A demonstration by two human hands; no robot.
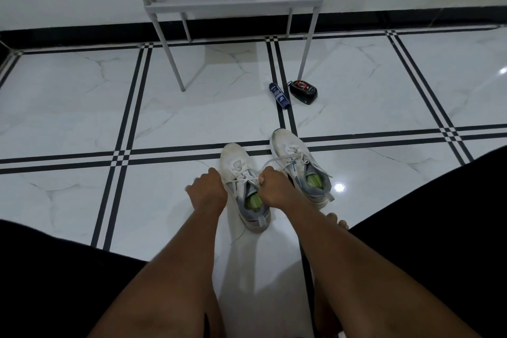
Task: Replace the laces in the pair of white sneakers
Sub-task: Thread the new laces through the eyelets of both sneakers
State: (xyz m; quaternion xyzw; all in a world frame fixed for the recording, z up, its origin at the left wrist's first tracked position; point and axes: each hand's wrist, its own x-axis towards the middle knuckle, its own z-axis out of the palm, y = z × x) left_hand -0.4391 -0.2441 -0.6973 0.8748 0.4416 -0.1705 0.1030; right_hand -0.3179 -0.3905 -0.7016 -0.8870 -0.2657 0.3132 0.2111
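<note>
Both hands, left hand (209, 189), right hand (271, 189), pinching lace (241, 180) on near sneaker (245, 195).

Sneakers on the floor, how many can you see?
2: the left sneaker under both hands, the right sneaker beside it, slightly further forward. None seem hidden.

Dim indoor light; glare spot on glossy floor (339, 187) just right of right hand (271, 186); wide-angle bending at edges; soft focus.

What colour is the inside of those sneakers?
Bright green insoles, ringed by grey lining, seen in the head view.
</note>
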